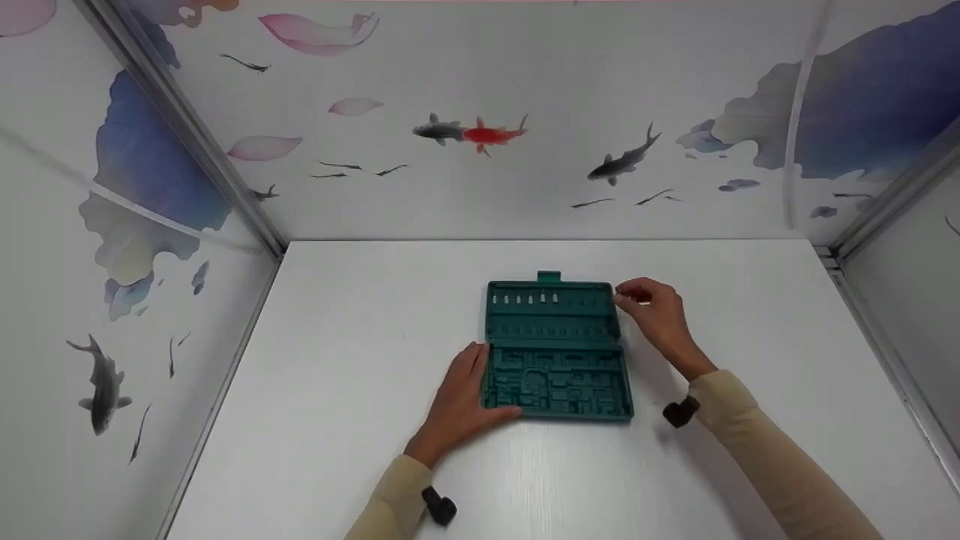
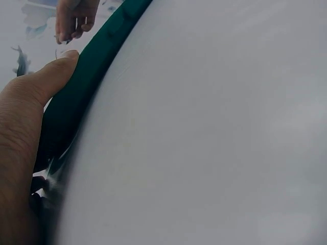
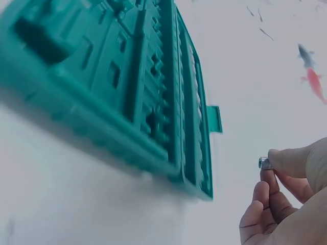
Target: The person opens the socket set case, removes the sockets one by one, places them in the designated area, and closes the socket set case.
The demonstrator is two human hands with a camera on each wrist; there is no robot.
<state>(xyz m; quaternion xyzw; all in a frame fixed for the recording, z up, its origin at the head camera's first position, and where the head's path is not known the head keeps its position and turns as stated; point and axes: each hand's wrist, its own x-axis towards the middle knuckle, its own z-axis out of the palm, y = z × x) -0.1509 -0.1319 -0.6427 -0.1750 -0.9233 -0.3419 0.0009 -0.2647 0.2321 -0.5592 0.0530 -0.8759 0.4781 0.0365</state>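
Note:
An open green plastic tool case (image 1: 555, 341) lies flat on the table, its moulded tray nearer me and its lid behind. My left hand (image 1: 459, 394) grips the case's near left corner, thumb on the front edge and fingers along the left side. In the right wrist view, my right hand (image 3: 286, 194) pinches a small silver socket (image 3: 264, 163) between thumb and fingertips. That hand is just right of the lid's far right corner. Several small silver pieces (image 1: 530, 299) stand in a row in the lid's upper left part; the lid's right pegs and the tray's recesses hold nothing visible.
The white table (image 1: 360, 375) runs to a back wall (image 1: 450, 202) printed with fish and petals. Side panels with metal frames (image 1: 225, 180) enclose it. A green latch tab (image 1: 549, 277) sticks out from the lid's far edge.

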